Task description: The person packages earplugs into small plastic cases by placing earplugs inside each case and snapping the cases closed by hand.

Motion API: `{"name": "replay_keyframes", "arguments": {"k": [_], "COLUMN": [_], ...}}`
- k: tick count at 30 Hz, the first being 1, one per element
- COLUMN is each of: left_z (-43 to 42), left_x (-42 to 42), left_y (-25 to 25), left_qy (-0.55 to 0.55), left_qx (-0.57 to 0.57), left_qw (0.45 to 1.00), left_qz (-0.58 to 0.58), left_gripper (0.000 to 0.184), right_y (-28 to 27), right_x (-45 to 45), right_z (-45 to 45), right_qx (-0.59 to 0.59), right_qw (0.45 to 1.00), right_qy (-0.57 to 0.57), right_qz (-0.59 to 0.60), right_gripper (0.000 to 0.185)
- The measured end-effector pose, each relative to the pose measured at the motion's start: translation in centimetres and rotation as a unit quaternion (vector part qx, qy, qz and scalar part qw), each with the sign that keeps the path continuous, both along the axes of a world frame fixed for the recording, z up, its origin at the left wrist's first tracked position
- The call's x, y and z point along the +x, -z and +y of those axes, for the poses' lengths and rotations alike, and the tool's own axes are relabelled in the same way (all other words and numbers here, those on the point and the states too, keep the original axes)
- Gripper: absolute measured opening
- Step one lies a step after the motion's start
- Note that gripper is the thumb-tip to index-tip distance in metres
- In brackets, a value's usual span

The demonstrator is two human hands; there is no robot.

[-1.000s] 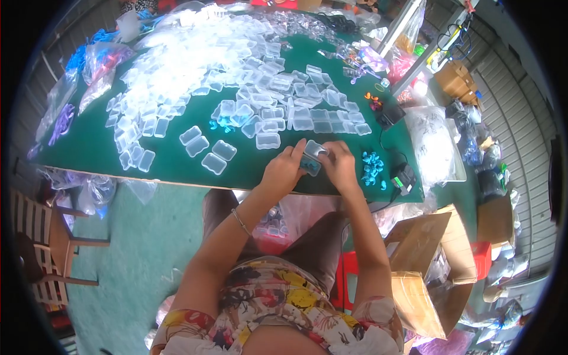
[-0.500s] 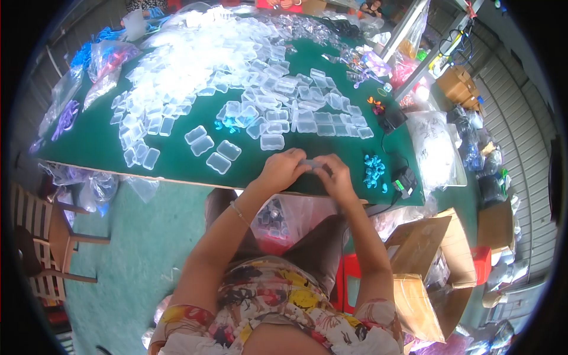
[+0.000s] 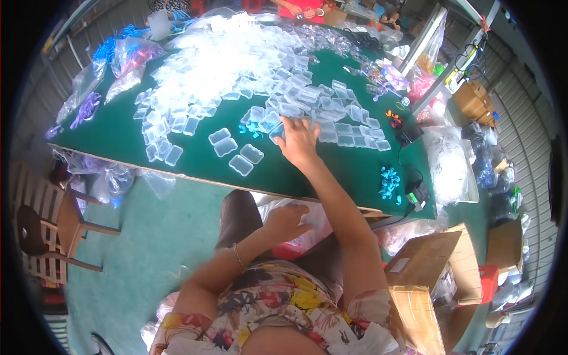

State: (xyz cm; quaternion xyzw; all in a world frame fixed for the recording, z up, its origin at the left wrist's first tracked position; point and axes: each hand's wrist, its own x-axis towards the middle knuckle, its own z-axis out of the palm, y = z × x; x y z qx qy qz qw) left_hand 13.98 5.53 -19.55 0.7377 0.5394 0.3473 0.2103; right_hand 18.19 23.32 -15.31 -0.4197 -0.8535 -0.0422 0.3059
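My right hand (image 3: 299,141) reaches over the table with its fingers spread, at the near edge of the clear plastic cases (image 3: 343,129). Its fingertips are over or on one case; I cannot tell whether they touch it. Below the table edge, my left hand (image 3: 286,221) is slightly blurred, fingers and thumb apart, with nothing visible in it. Under it, a plastic bag (image 3: 316,220) lies between my knees. Small blue pieces (image 3: 253,128) lie left of my right hand. Several cases (image 3: 241,165) sit apart from the big heap (image 3: 207,65).
More blue pieces (image 3: 389,182) and a black device (image 3: 418,195) lie at the table's right end. An open cardboard box (image 3: 423,260) stands at my right, a wooden chair (image 3: 71,225) at my left. Across the table is a person in red (image 3: 302,10).
The case held between both hands is no longer visible in them. My right hand has moved forward to the cases on the table; my left hand has dropped below the table edge.
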Motion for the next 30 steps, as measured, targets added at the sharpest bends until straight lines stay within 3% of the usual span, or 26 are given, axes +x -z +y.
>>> {"name": "replay_keyframes", "arguments": {"k": [2, 3, 5, 7, 9, 12, 14, 17, 22, 25, 28, 30], "left_z": [0.0, 0.3, 2.4, 5.1, 7.7, 11.3, 12.7, 13.8, 13.7, 13.7, 13.7, 13.4], "left_x": [-0.6, -1.4, -4.5, -7.6, -10.2, -11.9, -11.9, -11.4, -11.2, -11.2, -11.2, -10.9], "left_y": [-1.0, -2.1, -3.2, -3.7, -4.4, -3.6, -3.5, -3.4, -2.3, -2.4, -2.0, -2.3], "left_qy": [-0.008, -0.032, -0.087, -0.228, -0.293, -0.314, -0.325, -0.326, -0.320, -0.317, -0.324, -0.317], "left_qx": [-0.053, -0.010, 0.122, 0.132, 0.125, 0.105, 0.069, -0.006, 0.046, 0.038, 0.048, 0.038], "left_qw": [0.999, 0.999, 0.986, 0.964, 0.946, 0.934, 0.924, 0.920, 0.927, 0.928, 0.927, 0.928], "left_qz": [0.000, -0.029, -0.067, 0.017, 0.070, 0.132, 0.190, 0.217, 0.187, 0.191, 0.186, 0.195], "left_gripper": [0.019, 0.017, 0.012, 0.009, 0.014, 0.018, 0.018, 0.014, 0.010, 0.011, 0.016, 0.015], "right_y": [0.3, 0.5, 2.2, -0.8, -3.1, -1.9, 0.0, 1.3, 1.9, 1.1, -0.3, -0.6], "right_x": [-0.2, 0.0, 1.1, 3.6, 6.7, 10.6, 12.7, 13.4, 12.0, 12.9, 17.9, 21.2], "right_z": [0.6, 0.8, 2.1, -0.7, -3.3, -5.2, -5.5, -7.0, -8.2, -7.0, -4.0, -2.3], "right_qx": [0.001, -0.003, -0.171, -0.132, -0.027, 0.018, 0.107, 0.092, 0.002, 0.050, 0.044, 0.070], "right_qw": [0.999, 0.996, 0.901, 0.886, 0.943, 0.965, 0.985, 0.992, 0.996, 0.992, 0.989, 0.957], "right_qy": [-0.015, -0.027, -0.218, -0.228, -0.153, -0.083, -0.055, -0.061, -0.033, -0.022, 0.124, 0.279], "right_qz": [0.045, 0.088, 0.333, 0.381, 0.294, 0.247, 0.128, 0.059, 0.077, 0.111, 0.066, -0.038], "right_gripper": [0.044, 0.043, 0.034, 0.027, 0.026, 0.025, 0.023, 0.023, 0.023, 0.022, 0.016, 0.016]}}
